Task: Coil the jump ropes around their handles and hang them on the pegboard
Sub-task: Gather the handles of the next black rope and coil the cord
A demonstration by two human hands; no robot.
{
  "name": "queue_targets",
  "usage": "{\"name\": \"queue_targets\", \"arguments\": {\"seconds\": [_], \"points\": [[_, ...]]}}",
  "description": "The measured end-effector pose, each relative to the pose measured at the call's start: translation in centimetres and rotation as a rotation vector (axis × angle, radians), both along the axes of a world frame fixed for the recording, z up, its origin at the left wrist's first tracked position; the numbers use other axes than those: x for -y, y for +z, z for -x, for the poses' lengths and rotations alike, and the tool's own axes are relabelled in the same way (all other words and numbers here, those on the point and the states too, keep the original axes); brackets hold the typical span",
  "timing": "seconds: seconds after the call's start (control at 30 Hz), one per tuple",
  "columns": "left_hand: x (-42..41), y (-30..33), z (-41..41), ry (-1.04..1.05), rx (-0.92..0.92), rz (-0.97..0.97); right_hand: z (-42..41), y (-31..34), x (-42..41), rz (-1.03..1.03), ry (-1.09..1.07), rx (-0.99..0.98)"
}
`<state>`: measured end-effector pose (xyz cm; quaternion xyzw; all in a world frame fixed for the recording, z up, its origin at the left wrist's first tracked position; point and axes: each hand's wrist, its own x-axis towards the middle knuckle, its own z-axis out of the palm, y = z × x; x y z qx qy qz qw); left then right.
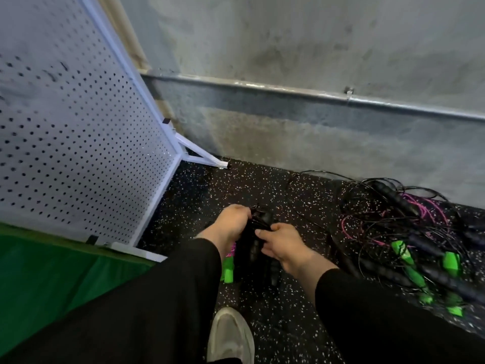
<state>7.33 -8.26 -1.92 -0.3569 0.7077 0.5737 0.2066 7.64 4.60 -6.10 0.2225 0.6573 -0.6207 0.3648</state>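
Both hands hold a black jump rope [256, 243] low over the speckled floor. My left hand [229, 223] grips its top end, where the black cord is bunched. My right hand [279, 243] wraps around the black handles from the right. The handles hang down between the hands, partly hidden by my fingers. A green handle with a pink cord [227, 267] lies on the floor just under my left wrist. The white pegboard [70, 143] stands at the left on a white frame, a few dark hooks blurred near its upper part.
A tangled pile of jump ropes [409, 232] with black, green and pink parts lies on the floor at the right by the concrete wall [301, 61]. A green mat [39, 279] lies at the lower left. My light shoe [231, 337] is below the hands.
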Motion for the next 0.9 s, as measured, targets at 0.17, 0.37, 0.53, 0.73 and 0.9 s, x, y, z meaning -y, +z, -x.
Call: {"name": "queue_targets", "arguments": {"seconds": [0.17, 0.37, 0.53, 0.73, 0.9], "points": [[0.1, -3.8, -0.8, 0.044, 0.115, -0.012, -0.1, -4.0, -0.2, -0.078, 0.140, 0.050], [-0.1, -5.6, -1.3, 0.013, 0.253, -0.015, 0.2, -5.3, -0.3, -0.173, 0.379, 0.006], [-0.2, -5.7, -0.7, -0.053, 0.250, 0.115, 0.5, -4.6, -0.2, -0.266, 0.539, -0.067], [-1.7, -5.4, 0.5, -0.463, 0.224, 0.377, 0.9, -3.3, -1.2, -0.338, 0.635, -0.131], [-3.6, -4.7, 0.9, -0.640, 0.230, 0.530, 1.4, -2.4, -2.4, -0.358, 0.595, -0.169]]}}
